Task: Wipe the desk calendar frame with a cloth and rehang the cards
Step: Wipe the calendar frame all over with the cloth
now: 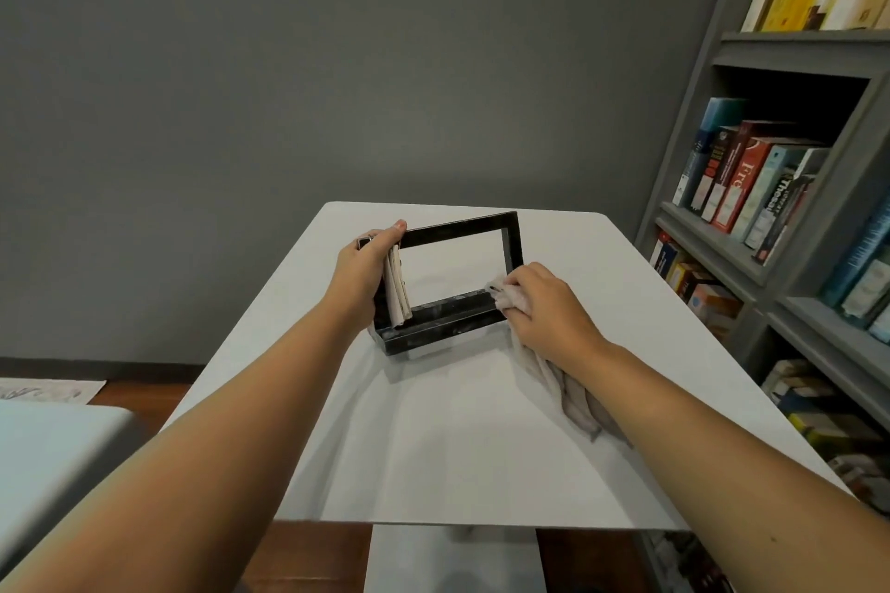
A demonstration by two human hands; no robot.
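Observation:
A black rectangular desk calendar frame [462, 226] stands upright on the white table [457, 448]. My left hand [363, 272] grips its left upright, thumb over the top corner. A bunch of pale cards [399, 289] hangs at that left end, pressed against the hand. My right hand [544, 303] holds a beige cloth [573, 400] bunched against the right end of the frame's dusty base bar; the loose tail of the cloth trails on the table under my wrist.
A grey bookshelf [790, 226] full of books stands close along the table's right side. A grey wall is behind the table. A second pale surface [53, 453] sits low at the left, with wooden floor between.

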